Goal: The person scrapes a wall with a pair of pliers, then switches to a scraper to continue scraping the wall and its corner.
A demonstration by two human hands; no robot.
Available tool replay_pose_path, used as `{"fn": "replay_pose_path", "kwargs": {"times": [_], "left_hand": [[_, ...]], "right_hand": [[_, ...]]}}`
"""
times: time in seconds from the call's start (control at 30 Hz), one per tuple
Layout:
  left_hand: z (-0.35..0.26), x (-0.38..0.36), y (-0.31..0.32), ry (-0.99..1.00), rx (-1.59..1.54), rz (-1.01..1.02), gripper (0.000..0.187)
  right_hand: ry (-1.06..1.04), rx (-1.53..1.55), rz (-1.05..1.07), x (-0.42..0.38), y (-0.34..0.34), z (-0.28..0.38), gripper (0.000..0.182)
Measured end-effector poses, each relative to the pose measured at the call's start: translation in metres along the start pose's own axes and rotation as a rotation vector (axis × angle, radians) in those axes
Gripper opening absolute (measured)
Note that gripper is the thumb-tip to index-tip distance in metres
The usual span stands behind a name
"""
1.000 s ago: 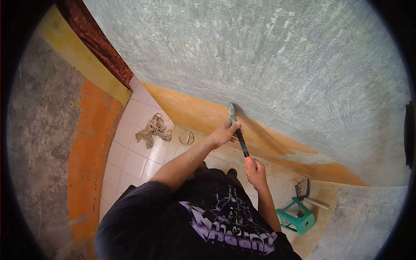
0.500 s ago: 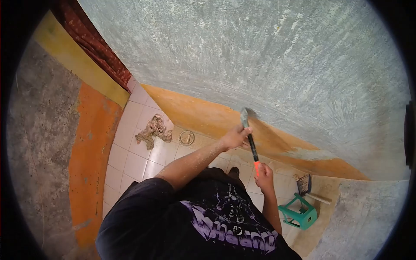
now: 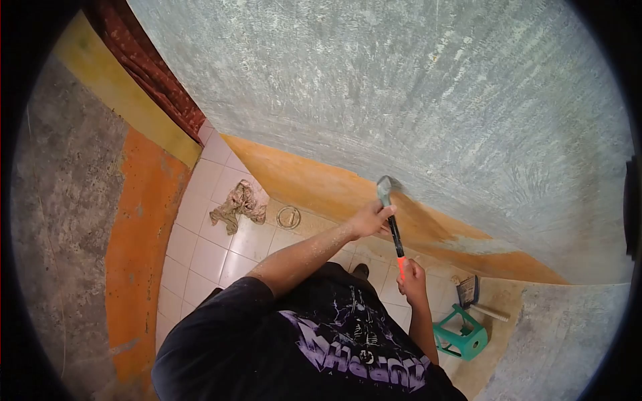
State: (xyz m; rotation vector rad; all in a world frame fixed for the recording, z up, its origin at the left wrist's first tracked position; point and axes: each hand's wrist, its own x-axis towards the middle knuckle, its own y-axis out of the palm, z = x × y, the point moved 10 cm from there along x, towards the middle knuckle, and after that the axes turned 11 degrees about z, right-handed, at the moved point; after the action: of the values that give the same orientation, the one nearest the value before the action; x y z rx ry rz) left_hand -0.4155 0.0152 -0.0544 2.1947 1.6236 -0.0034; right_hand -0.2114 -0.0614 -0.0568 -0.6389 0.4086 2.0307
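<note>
Both hands grip a long-handled scraper (image 3: 395,235) with a grey head, a black shaft and an orange grip end. My left hand (image 3: 372,220) is closed around the shaft just below the head. Lower down, my right hand (image 3: 412,281) wraps the orange end. The scraper head lies against the grey, streaked wall (image 3: 348,87), near the upper edge of its orange lower band (image 3: 301,168). Whether the blade's edge touches the wall cannot be made out. Pale specks dot my left forearm.
On the tiled floor (image 3: 194,257) lie a crumpled cloth (image 3: 239,206) and a round ring-like object (image 3: 288,217). A green stool (image 3: 461,334) and a dark blue basket-like item (image 3: 467,291) are at lower right. A red curtain (image 3: 150,63) hangs at upper left.
The scraper head and both hands have shifted slightly down the wall and to the right. Both hands keep their hold. The whole view has also moved a little.
</note>
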Motion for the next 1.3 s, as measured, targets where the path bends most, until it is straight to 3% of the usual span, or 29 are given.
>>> {"fn": "replay_pose_path", "kwargs": {"times": [0.1, 0.13, 0.33, 0.43, 0.53, 0.77, 0.8, 0.9, 1.03, 1.07, 1.2, 1.3], "left_hand": [[-0.001, -0.027, -0.051, 0.018, -0.053, -0.114, 0.045], [0.001, -0.031, -0.058, -0.005, -0.038, -0.065, 0.043], [-0.005, -0.021, -0.033, 0.011, -0.081, -0.09, 0.039], [-0.009, -0.035, -0.057, 0.032, -0.141, -0.112, 0.039], [-0.002, -0.034, -0.069, -0.002, -0.115, -0.085, 0.04], [-0.009, -0.027, -0.044, 0.049, -0.103, -0.039, 0.043], [-0.006, -0.034, -0.056, 0.038, -0.193, -0.052, 0.044], [-0.014, -0.052, -0.079, 0.002, -0.041, -0.038, 0.044], [-0.005, -0.035, -0.049, -0.004, -0.073, 0.002, 0.045], [-0.009, -0.03, -0.038, 0.015, -0.015, -0.001, 0.046], [-0.001, -0.038, -0.063, 0.022, -0.145, -0.066, 0.044], [-0.007, -0.045, -0.078, -0.023, 0.033, -0.065, 0.044]], "right_hand": [[-0.175, -0.238, 0.03, 0.032, 0.033, 0.024, 0.034], [-0.182, -0.179, 0.031, 0.035, 0.04, 0.021, 0.033], [-0.111, -0.061, 0.026, 0.02, 0.041, 0.016, 0.033], [-0.146, -0.182, 0.013, 0.029, 0.053, 0.026, 0.033], [-0.117, 0.001, 0.069, 0.034, 0.074, 0.012, 0.033], [-0.102, -0.099, -0.042, 0.015, 0.046, 0.015, 0.032], [-0.194, -0.221, -0.046, 0.022, 0.054, 0.029, 0.033], [-0.159, -0.147, -0.037, 0.028, 0.08, 0.022, 0.033], [-0.234, -0.122, -0.106, 0.017, 0.062, 0.012, 0.034], [-0.097, -0.041, -0.082, 0.012, 0.054, -0.001, 0.034], [-0.138, -0.162, -0.035, 0.028, 0.057, 0.01, 0.033], [-0.096, -0.05, 0.007, 0.029, 0.083, 0.011, 0.033]]}}
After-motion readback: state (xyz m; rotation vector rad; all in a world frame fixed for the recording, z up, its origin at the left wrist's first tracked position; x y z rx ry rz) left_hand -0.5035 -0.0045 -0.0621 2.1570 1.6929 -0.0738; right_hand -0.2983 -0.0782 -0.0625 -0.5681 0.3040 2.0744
